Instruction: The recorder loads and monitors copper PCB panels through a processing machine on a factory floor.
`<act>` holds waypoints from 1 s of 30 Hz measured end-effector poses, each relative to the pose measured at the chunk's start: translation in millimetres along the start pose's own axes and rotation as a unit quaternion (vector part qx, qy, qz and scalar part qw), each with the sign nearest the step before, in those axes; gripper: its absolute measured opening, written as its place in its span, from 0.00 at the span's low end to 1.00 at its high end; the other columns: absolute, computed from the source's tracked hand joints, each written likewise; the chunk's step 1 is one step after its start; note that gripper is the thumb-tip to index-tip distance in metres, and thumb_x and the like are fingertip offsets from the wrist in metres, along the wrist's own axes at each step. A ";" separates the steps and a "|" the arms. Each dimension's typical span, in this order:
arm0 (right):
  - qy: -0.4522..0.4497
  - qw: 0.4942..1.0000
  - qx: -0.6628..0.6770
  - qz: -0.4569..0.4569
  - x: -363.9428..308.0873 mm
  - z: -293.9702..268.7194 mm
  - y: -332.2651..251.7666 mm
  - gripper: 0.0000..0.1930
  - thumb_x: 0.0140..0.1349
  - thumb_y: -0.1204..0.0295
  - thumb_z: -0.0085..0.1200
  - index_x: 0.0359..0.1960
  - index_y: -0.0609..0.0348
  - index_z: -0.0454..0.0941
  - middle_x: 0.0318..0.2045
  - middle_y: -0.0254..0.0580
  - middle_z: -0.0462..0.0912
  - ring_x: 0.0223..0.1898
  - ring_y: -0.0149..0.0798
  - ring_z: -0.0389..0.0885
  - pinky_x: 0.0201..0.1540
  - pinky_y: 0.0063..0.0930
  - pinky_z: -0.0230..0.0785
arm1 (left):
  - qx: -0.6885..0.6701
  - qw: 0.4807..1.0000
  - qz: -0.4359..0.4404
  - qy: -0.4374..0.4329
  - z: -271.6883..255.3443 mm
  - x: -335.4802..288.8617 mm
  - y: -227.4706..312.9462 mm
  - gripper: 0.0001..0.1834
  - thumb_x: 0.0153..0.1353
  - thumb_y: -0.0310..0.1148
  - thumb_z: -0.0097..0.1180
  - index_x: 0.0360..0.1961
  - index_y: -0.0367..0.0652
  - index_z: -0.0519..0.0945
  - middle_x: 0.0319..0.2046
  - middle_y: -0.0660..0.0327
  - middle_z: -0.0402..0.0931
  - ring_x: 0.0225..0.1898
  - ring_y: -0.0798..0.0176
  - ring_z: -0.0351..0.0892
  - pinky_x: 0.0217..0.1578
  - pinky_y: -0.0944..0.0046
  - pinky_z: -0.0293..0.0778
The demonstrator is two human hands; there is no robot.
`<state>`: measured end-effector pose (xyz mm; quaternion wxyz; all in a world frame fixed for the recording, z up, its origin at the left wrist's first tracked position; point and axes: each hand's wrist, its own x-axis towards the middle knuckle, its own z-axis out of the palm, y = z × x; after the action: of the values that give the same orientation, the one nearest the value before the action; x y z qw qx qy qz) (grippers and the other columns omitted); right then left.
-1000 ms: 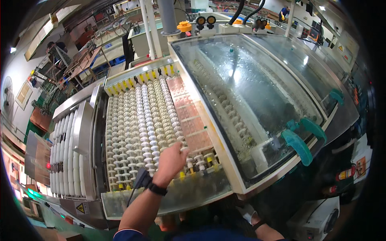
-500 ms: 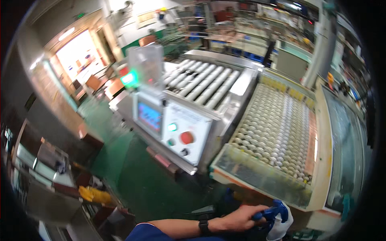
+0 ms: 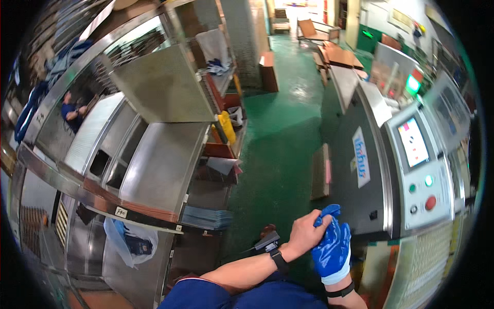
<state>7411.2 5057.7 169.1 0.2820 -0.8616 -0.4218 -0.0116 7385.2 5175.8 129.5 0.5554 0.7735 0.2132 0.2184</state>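
Note:
My left hand (image 3: 303,234) is bare, with a black band at its wrist. Its fingers close on the finger end of a blue coated glove (image 3: 329,257). That glove, white at the cuff, is worn on my right hand (image 3: 333,246), which comes up from the lower edge. The right fingers look stretched out inside the glove, though my left hand partly hides them. Another black band circles the right wrist, below the cuff.
At left stands a metal rack (image 3: 154,159) with panels and a plastic bag (image 3: 131,242). A dark machine cabinet (image 3: 355,165) with a control panel (image 3: 424,198) is at right. Green floor (image 3: 272,154) runs between them. A co-worker (image 3: 72,110) shows beyond the rack.
The view has swung left, from the roller conveyor toward the rack and aisle. Both hands stay together at the blue glove, which now shows more fully on my right hand.

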 end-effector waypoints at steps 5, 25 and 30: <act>-0.078 0.955 0.285 0.006 88.3 84.6 -20.3 0.22 0.72 0.71 0.40 0.66 0.60 0.64 0.64 0.45 0.70 0.64 0.40 0.69 0.66 0.35 0.62 | 0.064 0.984 -0.052 0.156 -68.7 76.2 -77.1 0.19 0.66 0.45 0.56 0.29 0.37 0.77 0.23 0.41 0.75 0.28 0.38 0.80 0.26 0.49 0.70; -0.514 0.725 0.422 -0.178 292.1 202.7 -132.3 0.20 0.74 0.76 0.37 0.66 0.64 0.62 0.59 0.41 0.72 0.58 0.33 0.71 0.63 0.26 0.62 | -0.043 0.854 -0.187 0.483 -250.9 119.5 -156.2 0.21 0.64 0.44 0.59 0.49 0.39 0.80 0.36 0.45 0.83 0.39 0.46 0.85 0.39 0.55 0.77; -0.729 0.491 0.470 -0.083 280.1 172.8 -133.3 0.25 0.73 0.77 0.39 0.70 0.68 0.56 0.66 0.47 0.67 0.64 0.35 0.69 0.68 0.28 0.59 | 0.023 0.675 -0.211 0.706 -259.0 -15.6 -111.7 0.17 0.68 0.40 0.55 0.49 0.38 0.80 0.38 0.56 0.84 0.40 0.60 0.82 0.44 0.57 0.76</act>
<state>7456.2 5409.8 159.5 0.2350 -0.2639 -0.4892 0.7974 7214.0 5398.0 96.0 0.2526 0.3358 0.7049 0.5715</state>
